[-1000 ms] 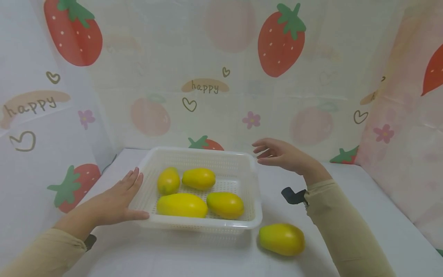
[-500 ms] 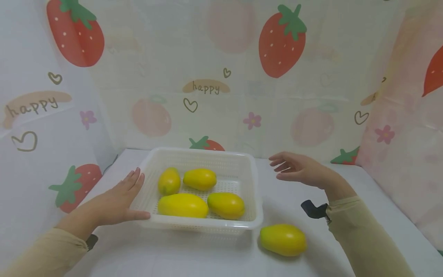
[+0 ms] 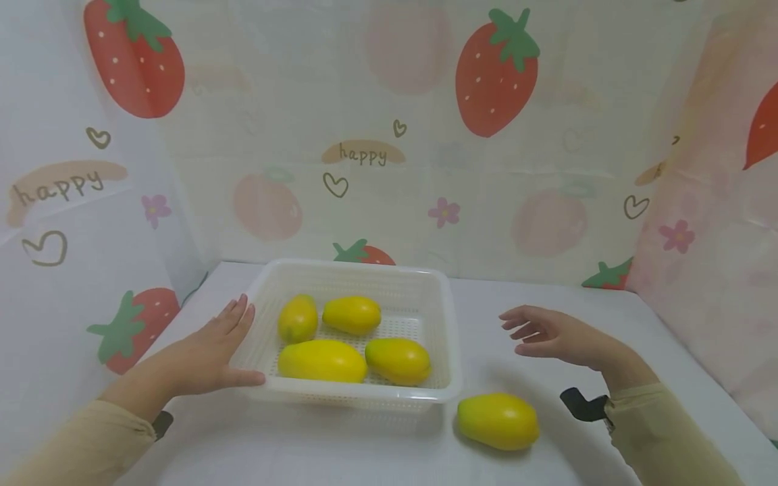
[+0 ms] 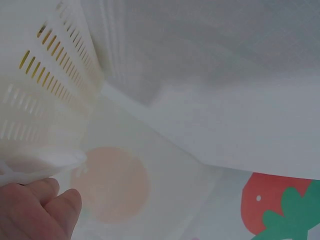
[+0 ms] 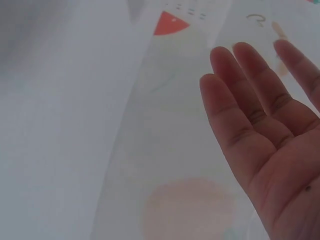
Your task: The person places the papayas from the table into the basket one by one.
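Observation:
A white perforated plastic basket (image 3: 450, 324) stands left of centre on the table with several yellow-green papayas inside, among them a large one (image 3: 322, 361) at the front. My left hand (image 3: 197, 358) rests along the basket's left rim, its fingers straight and thumb reaching the front corner. In the left wrist view, fingers (image 4: 65, 207) lie against the basket rim. Another papaya (image 3: 498, 421) lies on the table just right of the basket's front corner. Above and behind it, my right hand (image 3: 562, 336) hovers with relaxed fingers and holds nothing; its palm shows in the right wrist view.
The white table (image 3: 340, 452) is enclosed by a printed backdrop (image 3: 389, 88) with strawberries and hearts at the back and both sides. A dark strap (image 3: 583, 405) hangs from the right wrist.
My right hand has moved away from the basket's right rim, rightward, down and nearer, toward the loose papaya's side. The left hand stays on the basket, and the papayas keep their places.

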`<state>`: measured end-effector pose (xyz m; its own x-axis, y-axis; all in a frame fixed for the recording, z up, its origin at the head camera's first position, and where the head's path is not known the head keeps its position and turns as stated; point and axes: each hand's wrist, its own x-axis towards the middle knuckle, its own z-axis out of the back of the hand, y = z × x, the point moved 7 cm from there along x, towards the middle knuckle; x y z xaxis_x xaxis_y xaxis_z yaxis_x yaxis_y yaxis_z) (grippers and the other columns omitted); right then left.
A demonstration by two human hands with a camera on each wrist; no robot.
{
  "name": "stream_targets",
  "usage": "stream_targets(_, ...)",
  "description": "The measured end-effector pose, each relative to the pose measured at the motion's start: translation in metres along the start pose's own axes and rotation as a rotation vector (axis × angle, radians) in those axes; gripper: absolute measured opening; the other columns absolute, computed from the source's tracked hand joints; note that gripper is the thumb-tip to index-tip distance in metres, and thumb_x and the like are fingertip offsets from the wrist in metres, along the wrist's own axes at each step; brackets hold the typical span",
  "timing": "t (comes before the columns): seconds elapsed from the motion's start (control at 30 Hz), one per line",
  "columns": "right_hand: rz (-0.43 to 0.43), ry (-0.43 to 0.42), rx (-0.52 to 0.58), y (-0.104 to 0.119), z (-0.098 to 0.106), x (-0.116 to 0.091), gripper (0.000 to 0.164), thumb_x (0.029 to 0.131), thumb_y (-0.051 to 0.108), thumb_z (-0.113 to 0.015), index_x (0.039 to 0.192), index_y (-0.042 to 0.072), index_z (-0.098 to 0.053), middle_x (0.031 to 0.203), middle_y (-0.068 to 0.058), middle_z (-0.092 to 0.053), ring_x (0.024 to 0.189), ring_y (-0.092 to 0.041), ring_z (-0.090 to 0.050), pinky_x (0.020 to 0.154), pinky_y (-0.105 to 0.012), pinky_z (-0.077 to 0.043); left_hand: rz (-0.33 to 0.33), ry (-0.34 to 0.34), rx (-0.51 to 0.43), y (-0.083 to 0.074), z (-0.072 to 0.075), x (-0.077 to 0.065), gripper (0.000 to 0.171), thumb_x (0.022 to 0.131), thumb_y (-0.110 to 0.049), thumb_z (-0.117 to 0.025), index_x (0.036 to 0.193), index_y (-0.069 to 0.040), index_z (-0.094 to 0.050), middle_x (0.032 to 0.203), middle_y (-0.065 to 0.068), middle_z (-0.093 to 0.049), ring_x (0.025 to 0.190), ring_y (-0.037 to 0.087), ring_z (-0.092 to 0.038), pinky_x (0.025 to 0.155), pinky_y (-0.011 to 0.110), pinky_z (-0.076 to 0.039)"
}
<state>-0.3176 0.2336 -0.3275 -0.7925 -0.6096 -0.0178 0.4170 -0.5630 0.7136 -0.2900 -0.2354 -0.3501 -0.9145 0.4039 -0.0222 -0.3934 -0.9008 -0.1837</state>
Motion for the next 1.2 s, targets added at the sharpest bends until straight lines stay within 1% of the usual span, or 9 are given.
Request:
stream_targets(0.27, -0.034, 0.045, 0.067, -0.015, -0.024, -0.016, 0.047, 0.086, 0.022, -0.064, 0.129, 0.017, -0.047, 0.128, -0.01, -0.05, 0.113, -0.038, -0.05, 0.085, -0.026, -0.049, 0.004, 0.005, 0.01, 0.0, 0.0, 0.0, 0.118, 0.068, -0.079, -0.047, 0.144, 0.003, -0.01, 0.15, 0.023, -0.002, 0.136, 0.041, -0.006, 0.104, 0.059, -0.018)
stream_targets(0.37, -0.017, 0.069, 0.082, -0.018, -0.03, -0.019, 0.047, 0.086, 0.02, -0.063, 0.13, 0.015, -0.046, 0.129, -0.014, -0.048, 0.113, -0.039, -0.049, 0.087, -0.029, -0.048, 0.0, 0.001, 0.006, -0.001, 0.001, 0.0, 0.118, 0.068, -0.079, -0.047, 0.144, 0.004, -0.011, 0.15, 0.024, -0.003, 0.136, 0.041, -0.006, 0.104, 0.059, -0.018)
stream_targets(0.53, 0.025, 0.124, 0.117, -0.019, -0.04, -0.023, 0.051, 0.086, 0.014, -0.063, 0.132, 0.008, -0.042, 0.131, -0.022, -0.044, 0.113, -0.041, -0.048, 0.093, -0.039, -0.045, -0.002, -0.003, -0.002, -0.001, 0.001, -0.001, 0.118, 0.069, -0.079, -0.046, 0.144, 0.004, -0.011, 0.15, 0.024, -0.003, 0.137, 0.04, -0.005, 0.104, 0.059, -0.017)
stream_targets(0.67, 0.0, 0.164, 0.143, -0.025, -0.049, -0.025, 0.058, 0.083, 0.016, -0.065, 0.134, 0.005, -0.039, 0.133, -0.021, -0.042, 0.115, -0.042, -0.046, 0.093, -0.036, -0.045, -0.009, -0.009, -0.004, -0.001, 0.001, -0.001, 0.118, 0.068, -0.079, -0.046, 0.144, 0.004, -0.011, 0.15, 0.024, -0.002, 0.137, 0.04, -0.005, 0.104, 0.059, -0.017)
stream_targets(0.73, -0.014, 0.185, 0.159, -0.028, -0.055, -0.025, 0.06, 0.083, 0.017, -0.066, 0.134, 0.005, -0.039, 0.134, -0.02, -0.042, 0.116, -0.041, -0.046, 0.093, -0.037, -0.045, -0.011, -0.011, -0.006, -0.001, 0.001, -0.001, 0.118, 0.068, -0.08, -0.045, 0.144, 0.004, -0.011, 0.15, 0.024, -0.002, 0.137, 0.04, -0.005, 0.104, 0.059, -0.017)
stream_targets(0.83, 0.005, 0.222, 0.195, -0.029, -0.063, -0.025, 0.06, 0.082, 0.013, -0.066, 0.134, 0.003, -0.038, 0.134, -0.022, -0.041, 0.116, -0.041, -0.045, 0.093, -0.034, -0.045, -0.012, -0.01, -0.005, -0.001, 0.001, -0.001, 0.119, 0.068, -0.08, -0.045, 0.144, 0.004, -0.011, 0.15, 0.024, -0.003, 0.137, 0.04, -0.005, 0.104, 0.059, -0.017)
stream_targets(0.97, 0.036, 0.278, 0.235, -0.029, -0.07, -0.025, 0.062, 0.082, 0.01, -0.066, 0.136, 0.002, -0.036, 0.135, -0.023, -0.039, 0.117, -0.033, -0.048, 0.091, -0.026, -0.044, -0.012, -0.009, -0.004, -0.001, 0.001, -0.001, 0.119, 0.068, -0.08, -0.045, 0.144, 0.004, -0.01, 0.15, 0.024, -0.003, 0.137, 0.04, -0.006, 0.104, 0.059, -0.018)
stream_targets(1.07, 0.003, 0.312, 0.244, -0.031, -0.074, -0.024, 0.064, 0.082, 0.014, -0.066, 0.137, 0.006, -0.036, 0.135, -0.02, -0.04, 0.115, -0.024, -0.049, 0.09, -0.026, -0.044, -0.014, -0.01, -0.004, -0.001, 0.0, 0.0, 0.119, 0.068, -0.08, -0.045, 0.144, 0.004, -0.01, 0.15, 0.024, -0.003, 0.137, 0.04, -0.006, 0.104, 0.059, -0.018)
stream_targets(1.2, -0.033, 0.349, 0.263, -0.032, -0.078, -0.026, 0.062, 0.082, 0.017, -0.065, 0.137, 0.008, -0.036, 0.131, -0.017, -0.044, 0.11, -0.024, -0.052, 0.088, -0.027, -0.045, -0.02, -0.014, 0.003, 0.0, 0.0, 0.0, 0.119, 0.068, -0.08, -0.044, 0.144, 0.004, -0.01, 0.15, 0.024, -0.003, 0.137, 0.04, -0.006, 0.104, 0.059, -0.018)
